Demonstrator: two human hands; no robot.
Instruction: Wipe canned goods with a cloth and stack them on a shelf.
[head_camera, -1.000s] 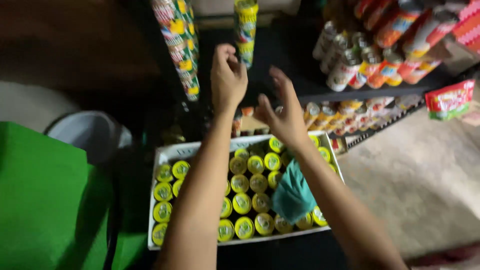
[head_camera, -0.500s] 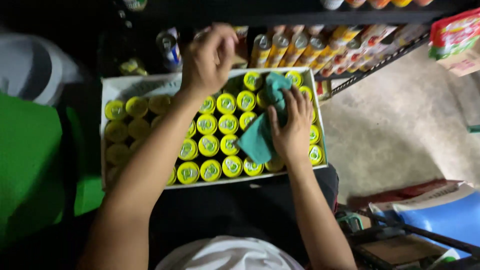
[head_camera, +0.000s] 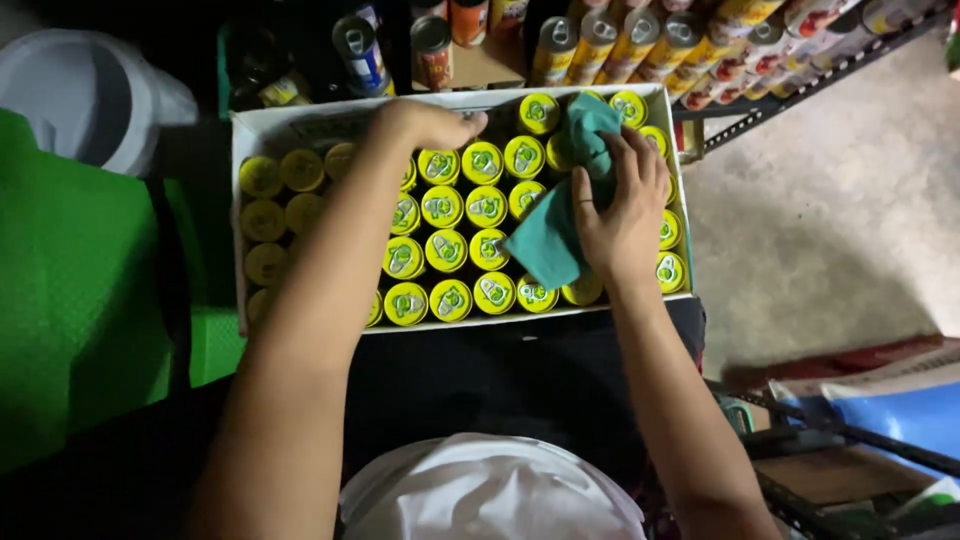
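My right hand (head_camera: 622, 215) lies on the right part of the can tray (head_camera: 300, 125), fingers closed around a teal cloth (head_camera: 556, 215) that it presses flat onto the yellow can tops (head_camera: 470, 205). My left hand (head_camera: 425, 125) reaches to the far edge of the tray, fingers curled down over a can top there (whether they actually grip it I cannot tell). The cans stand upright in close rows and fill the white cardboard tray; those at the left end sit in shadow. Beyond the far wall of the tray, more cans (head_camera: 620, 45) stand or lie on a dark wire shelf (head_camera: 800, 90) running off to the right. A green surface (head_camera: 80, 300) lies at the left, with a white bucket (head_camera: 95, 85) beyond it. Bare concrete floor (head_camera: 830, 230) spreads to the right.
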